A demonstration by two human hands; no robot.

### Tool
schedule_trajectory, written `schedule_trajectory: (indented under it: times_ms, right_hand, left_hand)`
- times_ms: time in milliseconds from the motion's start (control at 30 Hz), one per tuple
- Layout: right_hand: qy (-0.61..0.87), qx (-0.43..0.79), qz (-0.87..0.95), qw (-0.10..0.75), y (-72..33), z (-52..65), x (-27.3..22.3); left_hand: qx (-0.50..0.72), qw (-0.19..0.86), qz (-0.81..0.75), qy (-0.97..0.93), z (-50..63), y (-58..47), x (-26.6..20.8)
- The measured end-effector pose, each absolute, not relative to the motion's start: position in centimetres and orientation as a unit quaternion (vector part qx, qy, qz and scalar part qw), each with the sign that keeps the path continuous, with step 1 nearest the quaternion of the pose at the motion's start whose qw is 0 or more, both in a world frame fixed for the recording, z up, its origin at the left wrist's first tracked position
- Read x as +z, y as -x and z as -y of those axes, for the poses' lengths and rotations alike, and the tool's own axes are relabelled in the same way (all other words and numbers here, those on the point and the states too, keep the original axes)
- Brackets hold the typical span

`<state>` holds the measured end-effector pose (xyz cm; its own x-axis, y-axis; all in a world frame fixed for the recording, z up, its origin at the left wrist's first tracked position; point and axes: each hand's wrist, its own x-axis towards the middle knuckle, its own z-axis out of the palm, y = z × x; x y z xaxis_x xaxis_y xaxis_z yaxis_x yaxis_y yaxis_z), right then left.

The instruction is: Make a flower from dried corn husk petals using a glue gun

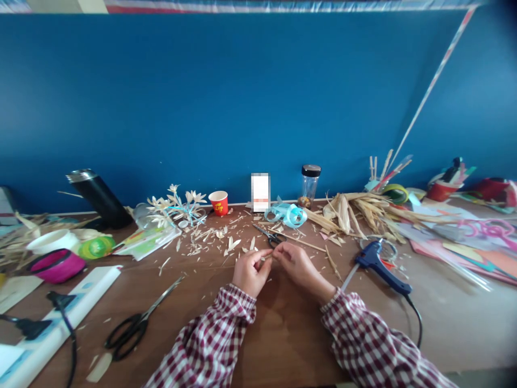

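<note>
Above the brown, smooth-topped counter [291, 339], the left hand [252, 269] and right hand [299, 267] nearly meet, their fingers pinching what looks like a small pale strip [266, 258], mostly hidden. Just beyond the hands lie black-handled metal scissors [269, 235]. A dark-blue plastic glue gun [382, 268] rests right of the right hand; thin cream-coloured shavings [231, 246] scatter beyond the left.

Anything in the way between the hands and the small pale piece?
Nothing visible. The piece sits at the fingertips of the left hand and right hand; exact contact on the right is too small to tell. The far scissors lie just beyond the hands, not between.
</note>
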<state>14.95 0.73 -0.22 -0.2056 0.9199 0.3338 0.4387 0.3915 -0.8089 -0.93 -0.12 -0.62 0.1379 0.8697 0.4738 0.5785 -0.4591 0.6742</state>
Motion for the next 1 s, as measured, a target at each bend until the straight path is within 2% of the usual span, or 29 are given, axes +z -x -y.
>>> schedule_trajectory:
  times_ms: [400, 633, 900, 1000]
  right_hand:
    - [0.475, 0.306, 0.721, 0.401, -14.81, -0.34, -0.25]
    - [0.458, 0.292, 0.739, 0.399, -15.15, -0.67, 0.16]
    - [0.46, 0.331, 0.71, 0.418, -15.08, -0.77, -0.28]
    - [0.475, 0.353, 0.676, 0.439, -15.16, -0.95, -0.21]
  left_hand:
    - [0.406, 0.09, -0.513, -0.751, 0.39, 0.66, -0.43]
    - [0.391, 0.115, -0.532, -0.742, 0.43, 0.61, -0.51]
    - [0.428, 0.193, -0.513, -0.719, 0.1, 0.84, -0.94]
    - [0.49, 0.122, -0.501, -0.703, -0.03, 1.27, -0.48]
